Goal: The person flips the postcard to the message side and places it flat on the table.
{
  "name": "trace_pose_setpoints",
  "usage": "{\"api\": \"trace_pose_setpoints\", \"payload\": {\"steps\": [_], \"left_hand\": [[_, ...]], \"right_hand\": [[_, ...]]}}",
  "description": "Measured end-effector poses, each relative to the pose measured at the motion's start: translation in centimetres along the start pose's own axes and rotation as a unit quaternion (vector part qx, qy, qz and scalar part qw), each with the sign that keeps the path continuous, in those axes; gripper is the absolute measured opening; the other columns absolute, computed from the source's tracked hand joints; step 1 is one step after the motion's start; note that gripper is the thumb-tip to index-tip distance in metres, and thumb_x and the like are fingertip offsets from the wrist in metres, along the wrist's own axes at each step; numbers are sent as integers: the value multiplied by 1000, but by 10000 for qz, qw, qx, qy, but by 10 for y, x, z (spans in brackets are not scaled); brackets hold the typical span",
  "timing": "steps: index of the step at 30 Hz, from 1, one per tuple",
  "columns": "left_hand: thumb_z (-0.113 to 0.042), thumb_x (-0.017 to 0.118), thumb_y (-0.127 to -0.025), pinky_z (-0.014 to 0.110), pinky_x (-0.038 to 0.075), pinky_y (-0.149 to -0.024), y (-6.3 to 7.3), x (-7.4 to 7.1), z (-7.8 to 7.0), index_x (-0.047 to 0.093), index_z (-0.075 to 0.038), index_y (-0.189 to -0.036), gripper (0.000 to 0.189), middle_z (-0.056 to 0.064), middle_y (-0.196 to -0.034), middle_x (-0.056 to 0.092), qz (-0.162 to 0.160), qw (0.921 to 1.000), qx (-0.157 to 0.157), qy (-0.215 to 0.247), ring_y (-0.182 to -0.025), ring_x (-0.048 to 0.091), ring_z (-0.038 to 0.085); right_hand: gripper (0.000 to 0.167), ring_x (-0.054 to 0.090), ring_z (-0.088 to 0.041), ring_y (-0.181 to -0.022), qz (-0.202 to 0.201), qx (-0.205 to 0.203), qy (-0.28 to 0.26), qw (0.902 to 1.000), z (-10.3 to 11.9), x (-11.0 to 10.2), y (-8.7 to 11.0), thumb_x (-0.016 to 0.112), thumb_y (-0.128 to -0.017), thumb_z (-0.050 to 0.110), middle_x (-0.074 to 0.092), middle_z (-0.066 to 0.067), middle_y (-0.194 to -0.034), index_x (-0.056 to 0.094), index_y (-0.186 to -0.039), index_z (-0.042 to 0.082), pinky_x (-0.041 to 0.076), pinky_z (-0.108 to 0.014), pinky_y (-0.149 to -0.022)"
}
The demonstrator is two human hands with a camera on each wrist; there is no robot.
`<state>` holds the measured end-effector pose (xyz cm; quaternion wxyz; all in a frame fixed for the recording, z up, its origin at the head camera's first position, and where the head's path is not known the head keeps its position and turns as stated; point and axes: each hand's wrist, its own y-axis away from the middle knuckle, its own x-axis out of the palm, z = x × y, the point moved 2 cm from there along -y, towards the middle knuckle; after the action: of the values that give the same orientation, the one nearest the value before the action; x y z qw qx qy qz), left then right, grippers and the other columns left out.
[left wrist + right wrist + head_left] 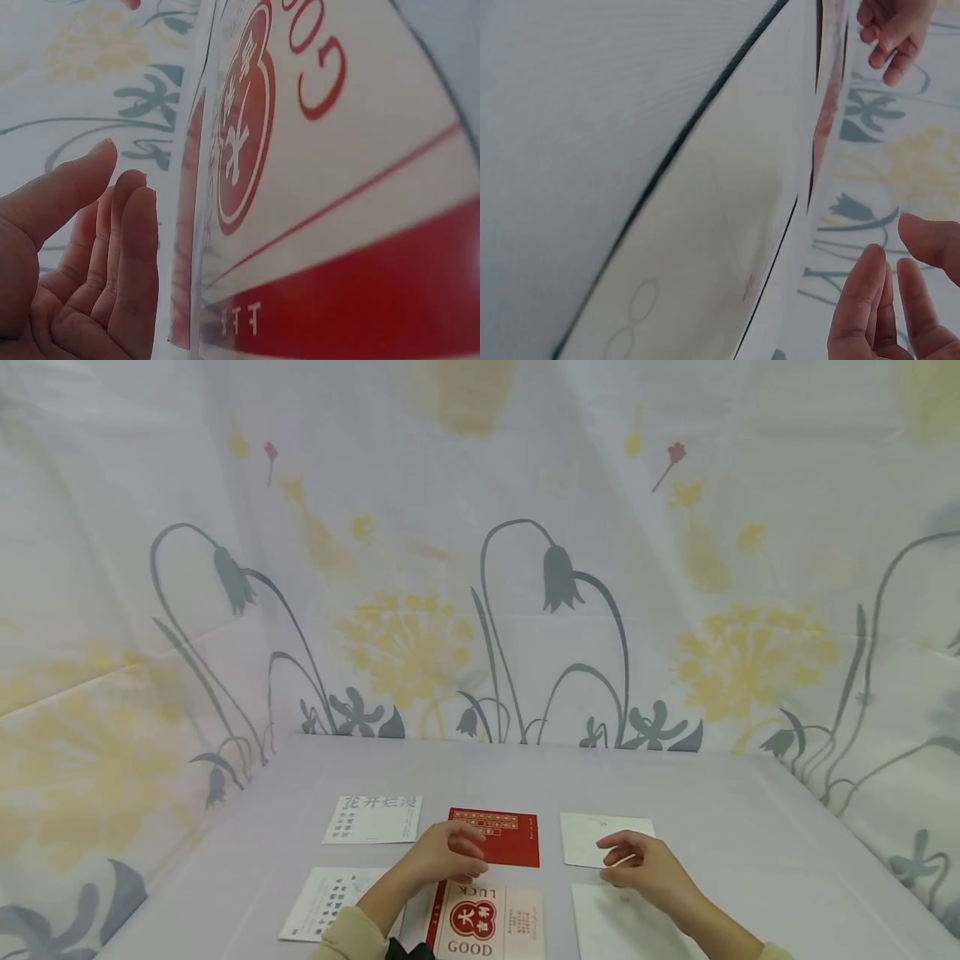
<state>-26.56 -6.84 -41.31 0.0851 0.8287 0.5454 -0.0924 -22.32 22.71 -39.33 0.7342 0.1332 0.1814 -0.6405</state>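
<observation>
My left hand (444, 853) hovers over the middle column of cards, thumb and fingers loosely bent with nothing between them. Beneath it lie a red card (517, 845) with small printed squares and, nearer me, a cream card (517, 914) reading GOOD LUCK with a red emblem. That cream card (360, 157) fills much of the left wrist view, beside the bare fingers. My right hand (648, 870) is over two pale cards, its fingers relaxed and holding nothing. The far pale card (581, 839) is partly covered by the fingertips, the near one (611, 927) by the hand and wrist.
At the left lie two white cards with grey writing, a far card (375, 822) and a near card (322, 902) partly behind the left forearm. All rest on a pale tabletop (750, 827). A flower-printed cloth (450, 485) encloses the back and sides.
</observation>
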Motion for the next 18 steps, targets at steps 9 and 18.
{"api": "trace_pose_setpoints", "payload": {"steps": [9, 18], "left_hand": [[-6, 74, -78, 35, 56, -65, -1, -16, 4, 56, 4, -113, 40, 7, -87, 62, -300, 9993, -102, -198, -74, 65, 22], [-8, 75, -77, 35, 56, -66, -2, -29, 7, 56, 4, -113, 43, 7, -90, 63, -452, 9985, -39, -295, -77, 64, 20]], "right_hand": [[37, 59, -19, -78, -238, -122, -131, 9996, 8, 18, -14, 73, -73, 1, 60, -10, -88, 60, -107, -6, 51, -27, -67], [34, 59, -19, -77, -346, -146, -247, 9990, 9, 33, -31, 73, -73, 0, 61, -8, -87, 61, -105, -4, 53, -29, -68]]}}
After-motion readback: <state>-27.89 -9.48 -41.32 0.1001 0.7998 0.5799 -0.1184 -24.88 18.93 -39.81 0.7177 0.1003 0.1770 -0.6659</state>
